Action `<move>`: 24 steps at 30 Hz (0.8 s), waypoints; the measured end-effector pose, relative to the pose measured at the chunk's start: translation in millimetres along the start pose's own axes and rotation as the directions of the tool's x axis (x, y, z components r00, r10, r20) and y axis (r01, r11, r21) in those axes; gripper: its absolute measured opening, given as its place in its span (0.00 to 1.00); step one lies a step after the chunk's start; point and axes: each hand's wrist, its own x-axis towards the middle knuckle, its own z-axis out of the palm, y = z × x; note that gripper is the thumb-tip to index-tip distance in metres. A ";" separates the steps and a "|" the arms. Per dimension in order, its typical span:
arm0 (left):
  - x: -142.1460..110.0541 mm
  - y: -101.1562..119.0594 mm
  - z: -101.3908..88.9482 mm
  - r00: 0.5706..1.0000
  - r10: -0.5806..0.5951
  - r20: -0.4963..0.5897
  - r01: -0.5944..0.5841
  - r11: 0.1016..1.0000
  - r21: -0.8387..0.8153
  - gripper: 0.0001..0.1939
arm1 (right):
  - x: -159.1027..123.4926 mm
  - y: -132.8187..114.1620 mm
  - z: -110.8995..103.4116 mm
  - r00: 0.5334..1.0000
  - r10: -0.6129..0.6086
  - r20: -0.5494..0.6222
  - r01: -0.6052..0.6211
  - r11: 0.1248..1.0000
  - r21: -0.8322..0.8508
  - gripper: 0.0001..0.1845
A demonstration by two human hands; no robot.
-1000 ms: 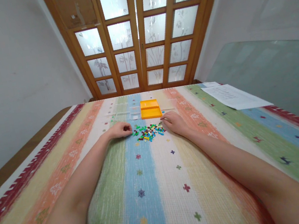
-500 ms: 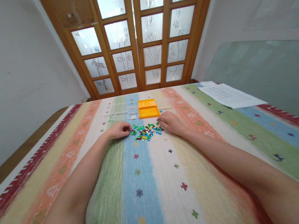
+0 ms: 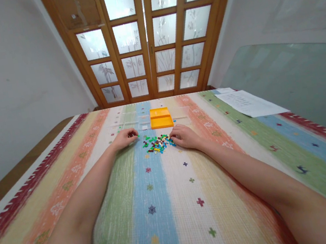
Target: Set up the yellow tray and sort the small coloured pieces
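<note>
A loose pile of small toy building bricks [image 3: 157,144] in green, blue, yellow, dark red and white lies on the tablecloth between my hands. Just to the left of it is my left hand [image 3: 124,139], fingers curled and closed, with a speck of green brick [image 3: 138,136] showing at the fingertips. At the pile's right edge, my right hand [image 3: 185,136] has its fingers bent together against the bricks. Whatever those fingers grip is too small to make out.
Behind the pile stands an open orange box [image 3: 162,122]. Clear plastic trays [image 3: 130,121] lie on either side of it. Paper sheets [image 3: 247,103] rest at the far right of the striped tablecloth [image 3: 173,220]. Wooden glass doors [image 3: 145,37] rise beyond the table.
My left hand has drawn back from the pile, up and to the left, with a bit of green at its fingertips. My right hand has shifted slightly down at the pile's right edge.
</note>
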 end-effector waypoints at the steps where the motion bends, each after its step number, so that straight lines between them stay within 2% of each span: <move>1: 0.9 -4.8 -1.2 0.998 -0.023 -0.061 0.023 1.000 -0.011 0.13 | 0.0 -0.2 -0.1 1.000 0.002 0.002 -0.002 1.000 0.001 0.08; 3: 2.6 -15.1 -4.0 0.978 -0.075 -0.192 0.069 0.997 -0.040 0.12 | 0.2 -0.6 -0.3 1.000 0.006 0.004 -0.006 1.000 0.007 0.09; 5: 3.6 -25.2 -7.4 0.941 -0.122 -0.317 0.101 0.992 -0.080 0.10 | 0.5 -1.0 0.0 1.000 0.010 0.007 -0.010 1.000 0.016 0.09; 8: 3.8 -38.9 -13.0 0.861 -0.169 -0.479 0.130 0.985 -0.113 0.09 | 0.9 -0.8 2.0 1.000 0.007 0.014 -0.007 1.000 0.014 0.10; 11: 3.6 -50.7 -18.1 0.782 -0.198 -0.591 0.158 0.980 -0.120 0.08 | 1.2 0.8 4.7 1.000 0.004 0.011 -0.004 1.000 -0.008 0.11; 16: 4.4 -67.2 -23.6 0.695 -0.226 -0.683 0.203 0.972 -0.115 0.09 | 1.0 4.2 7.4 1.000 0.020 0.002 -0.020 1.000 -0.003 0.10; 20: 4.4 -77.8 -26.2 0.666 -0.224 -0.711 0.207 0.972 -0.112 0.11 | 0.4 5.3 8.4 1.000 0.016 -0.002 -0.016 1.000 0.001 0.10; 24: 4.2 -85.2 -26.9 0.656 -0.258 -0.710 0.228 0.964 -0.139 0.13 | -0.1 5.3 8.5 1.000 0.019 0.006 -0.019 1.000 -0.012 0.11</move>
